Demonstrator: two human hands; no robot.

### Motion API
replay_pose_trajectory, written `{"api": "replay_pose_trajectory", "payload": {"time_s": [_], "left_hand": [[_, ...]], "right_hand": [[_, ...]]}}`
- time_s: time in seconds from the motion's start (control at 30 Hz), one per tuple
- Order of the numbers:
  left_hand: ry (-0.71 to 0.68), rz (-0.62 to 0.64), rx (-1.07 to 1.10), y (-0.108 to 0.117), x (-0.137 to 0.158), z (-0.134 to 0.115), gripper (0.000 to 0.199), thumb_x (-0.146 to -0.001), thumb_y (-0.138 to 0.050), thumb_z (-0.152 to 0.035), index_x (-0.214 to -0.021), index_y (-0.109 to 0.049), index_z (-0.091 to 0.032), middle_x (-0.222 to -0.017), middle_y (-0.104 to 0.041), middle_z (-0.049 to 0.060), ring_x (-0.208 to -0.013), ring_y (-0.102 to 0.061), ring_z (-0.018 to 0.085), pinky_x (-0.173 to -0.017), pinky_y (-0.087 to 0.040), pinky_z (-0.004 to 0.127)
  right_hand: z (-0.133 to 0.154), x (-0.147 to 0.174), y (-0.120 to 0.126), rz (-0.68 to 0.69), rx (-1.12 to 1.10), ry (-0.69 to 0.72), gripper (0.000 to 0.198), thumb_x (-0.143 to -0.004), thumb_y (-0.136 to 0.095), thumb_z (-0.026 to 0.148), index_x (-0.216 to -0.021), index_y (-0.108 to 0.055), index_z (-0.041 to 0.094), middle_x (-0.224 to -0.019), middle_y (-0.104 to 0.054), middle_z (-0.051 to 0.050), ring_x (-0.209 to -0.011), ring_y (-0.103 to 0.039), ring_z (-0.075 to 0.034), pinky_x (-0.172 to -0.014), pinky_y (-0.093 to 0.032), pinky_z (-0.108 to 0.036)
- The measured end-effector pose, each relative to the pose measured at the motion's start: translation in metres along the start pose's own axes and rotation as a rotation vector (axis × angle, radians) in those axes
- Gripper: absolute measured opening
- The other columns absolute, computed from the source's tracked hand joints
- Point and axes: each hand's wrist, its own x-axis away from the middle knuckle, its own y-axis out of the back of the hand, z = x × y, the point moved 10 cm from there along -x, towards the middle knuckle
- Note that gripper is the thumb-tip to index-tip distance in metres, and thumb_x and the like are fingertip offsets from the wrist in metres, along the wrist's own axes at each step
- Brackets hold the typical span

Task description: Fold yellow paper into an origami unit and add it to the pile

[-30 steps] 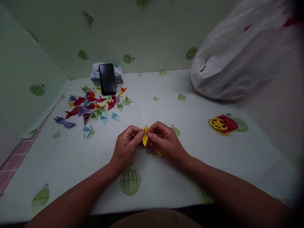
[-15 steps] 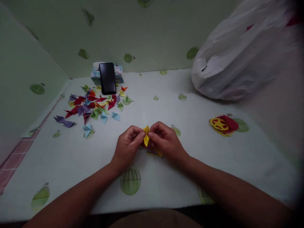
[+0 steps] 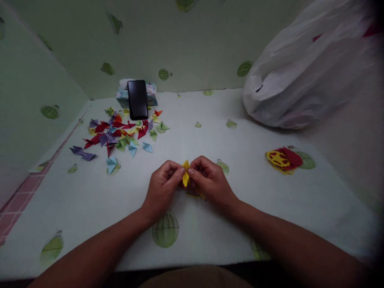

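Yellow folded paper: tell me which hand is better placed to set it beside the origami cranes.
The left hand, I'd judge: it pinches the yellow folded paper and is nearer the origami cranes. The right hand pinches the paper too, but sits farther from them.

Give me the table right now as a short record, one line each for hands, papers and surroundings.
left hand: pinching the yellow folded paper
right hand: pinching its other side
beneath hands: yellow-edged flat item, partly hidden, identity unclear
left side: loose cluster of multicolored folded papers
behind cluster: phone, tilted up in front of tissue box
right side: red and yellow cutouts
far right: white plastic bag
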Motion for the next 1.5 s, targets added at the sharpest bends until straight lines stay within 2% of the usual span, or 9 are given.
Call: {"api": "replay_pose_trajectory", "payload": {"time_s": [0.47,0.77,1.07,1.33,1.5], "left_hand": [[0.043,-0.004,0.023,0.001,0.0,0.003,0.02,-0.081,-0.072,-0.035,-0.083,-0.067,-0.016,-0.072,-0.065,-0.001,-0.063,-0.06,0.011,-0.059,-0.05,0.022],[0.069,0.001,-0.011,0.001,-0.002,0.009,0.023,-0.079,-0.073,-0.037,-0.081,-0.066,-0.015,-0.065,-0.063,-0.001,-0.057,-0.057,0.01,-0.053,-0.048,0.021],[0.066,0.026,-0.057,-0.001,-0.003,0.004,0.022,-0.078,-0.072,-0.037,-0.076,-0.065,-0.016,-0.061,-0.061,-0.002,-0.051,-0.055,0.009,-0.049,-0.046,0.021],[0.106,0.134,-0.092,-0.011,-0.002,0.008,0.018,-0.078,-0.069,-0.032,-0.074,-0.063,-0.015,-0.058,-0.059,-0.002,-0.051,-0.054,0.009,-0.05,-0.044,0.02],[0.098,0.151,-0.126,-0.011,-0.004,0.005,0.016,-0.077,-0.067,-0.031,-0.073,-0.063,-0.016,-0.059,-0.06,-0.002,-0.051,-0.054,0.009,-0.05,-0.043,0.02]], "right_hand": [[0.0,0.001,0.003,-0.016,0.056,0.021,0.021,-0.085,-0.066,0.034,-0.076,-0.052,0.021,-0.062,-0.054,0.004,-0.051,-0.049,-0.01,-0.047,-0.04,-0.022],[0.0,-0.001,0.004,-0.002,0.111,0.04,0.021,-0.086,-0.065,0.036,-0.077,-0.053,0.02,-0.065,-0.055,0.003,-0.056,-0.048,-0.011,-0.05,-0.038,-0.024],[0.003,-0.004,0.003,0.01,0.127,0.052,0.022,-0.086,-0.063,0.038,-0.077,-0.056,0.019,-0.063,-0.052,0.003,-0.054,-0.046,-0.01,-0.05,-0.036,-0.024],[0.015,-0.003,0.007,-0.004,0.268,0.105,0.022,-0.085,-0.063,0.032,-0.069,-0.056,0.018,-0.063,-0.054,0.002,-0.056,-0.046,-0.01,-0.052,-0.036,-0.024],[0.015,-0.004,0.009,0.004,0.287,0.1,0.027,-0.09,-0.058,0.038,-0.07,-0.057,0.019,-0.058,-0.052,0.002,-0.054,-0.045,-0.011,-0.049,-0.034,-0.024]]}}
